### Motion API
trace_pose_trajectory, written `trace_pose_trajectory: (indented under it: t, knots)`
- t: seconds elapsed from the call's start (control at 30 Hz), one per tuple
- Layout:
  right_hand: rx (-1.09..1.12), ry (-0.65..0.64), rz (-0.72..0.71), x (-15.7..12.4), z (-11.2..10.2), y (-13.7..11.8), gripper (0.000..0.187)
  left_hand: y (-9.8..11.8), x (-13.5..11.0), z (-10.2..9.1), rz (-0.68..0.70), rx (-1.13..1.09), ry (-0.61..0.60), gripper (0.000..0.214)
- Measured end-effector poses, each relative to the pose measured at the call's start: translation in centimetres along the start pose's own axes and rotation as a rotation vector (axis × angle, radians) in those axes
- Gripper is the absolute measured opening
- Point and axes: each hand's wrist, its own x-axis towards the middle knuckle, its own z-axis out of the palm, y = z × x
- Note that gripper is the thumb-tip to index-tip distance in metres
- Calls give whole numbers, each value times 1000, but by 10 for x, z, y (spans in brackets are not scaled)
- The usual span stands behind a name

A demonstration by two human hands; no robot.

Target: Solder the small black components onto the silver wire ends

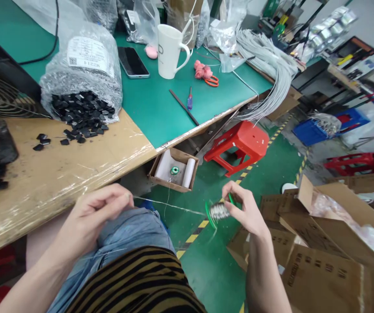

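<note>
My right hand point(245, 208) grips a small green spool of silvery solder wire point(218, 211), held over the green floor. A thin strand of wire point(170, 205) runs taut from the spool leftward to my left hand point(97, 211), whose thumb and fingers pinch its end above my knee. Both hands sit below the edge of the workbench point(59, 174).
On the bench lie a plastic bag of small black parts point(81, 93), a white mug point(170, 51), a phone point(133, 62), a screwdriver point(190, 99) and a black fan point(1, 87). A red stool point(239, 143), an open cardboard box point(173, 169) and stacked cartons point(330, 256) stand on the floor.
</note>
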Motion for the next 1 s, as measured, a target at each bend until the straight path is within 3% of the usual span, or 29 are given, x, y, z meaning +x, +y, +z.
trace_pose_trajectory:
  t: [0.07,0.2,0.4,0.47,0.63,0.73,0.87,1.0]
  knots:
    - [174,-98,-12,-3,-4,-4,23,-8,2,3,-28,-22,51,28]
    - [497,-35,-56,-4,-3,-5,33,-26,3,21,-53,50,0,26]
    - [670,-207,107,0,17,7,35,-52,25,36,-111,66,-52,37]
    - [714,-149,124,4,25,12,37,-59,30,36,-130,82,-80,39]
    - [749,196,110,19,36,19,27,-84,21,31,-188,120,-216,46]
    - [699,271,138,21,41,18,19,-97,11,27,-218,134,-262,51]
    - [580,179,198,17,58,7,18,-86,4,28,-146,178,-250,39]
    - [431,56,179,13,83,-14,9,-41,3,46,88,141,-318,60]
